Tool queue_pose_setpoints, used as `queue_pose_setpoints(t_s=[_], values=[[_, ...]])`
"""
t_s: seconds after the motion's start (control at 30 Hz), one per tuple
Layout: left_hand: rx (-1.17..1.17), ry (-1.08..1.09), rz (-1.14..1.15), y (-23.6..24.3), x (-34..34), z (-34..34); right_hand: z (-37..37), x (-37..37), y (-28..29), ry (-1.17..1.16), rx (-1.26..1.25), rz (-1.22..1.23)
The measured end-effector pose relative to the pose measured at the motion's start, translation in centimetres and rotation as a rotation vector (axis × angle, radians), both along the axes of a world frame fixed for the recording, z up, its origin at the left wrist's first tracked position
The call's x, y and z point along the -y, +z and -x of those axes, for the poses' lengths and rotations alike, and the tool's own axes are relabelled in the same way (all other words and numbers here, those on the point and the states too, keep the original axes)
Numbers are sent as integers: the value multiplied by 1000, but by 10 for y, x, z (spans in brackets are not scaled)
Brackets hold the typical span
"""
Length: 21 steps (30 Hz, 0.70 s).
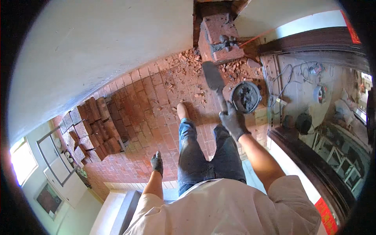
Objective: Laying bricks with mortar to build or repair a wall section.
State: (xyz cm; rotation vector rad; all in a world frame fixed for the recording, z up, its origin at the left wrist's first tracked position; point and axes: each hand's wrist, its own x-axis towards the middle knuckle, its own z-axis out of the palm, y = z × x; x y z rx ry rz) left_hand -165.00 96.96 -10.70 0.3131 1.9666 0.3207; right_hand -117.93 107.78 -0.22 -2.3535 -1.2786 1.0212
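Note:
My right hand (235,122), in a dark glove, is closed round the handle of a trowel (213,77). The trowel's grey blade reaches away from me, its tip near the base of a block of brickwork (220,29) set in a wall opening. Lumps of grey mortar (228,41) cling to that brickwork. Right beside the trowel stands a dark bucket (256,107) with wet grey mortar (246,96) inside. My left hand (157,163), also gloved, hangs low at my left side with a finger stretched out, holding nothing that I can see.
Broken brick rubble (188,62) litters the brick-paved floor (145,105) below the pale wall (109,35). A stack of bricks (96,127) stands at the left beside a metal frame (53,156). To the right, beyond a dark wooden frame (309,164), lie cables (290,76) and tools.

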Motion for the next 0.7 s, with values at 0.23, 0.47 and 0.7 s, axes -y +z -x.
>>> queue_pose_setpoints(t_s=[0.23, 0.47, 0.7], values=[[-65, 0, -63, 4, -75, 95, 29, -58, 7, -80, 117, 58], [-78, 51, -67, -1, -85, 127, 29, -116, 2, -58, 183, 121], [-67, 63, 49, 3, -67, 144, 25, -170, -1, -48, 257, 38]])
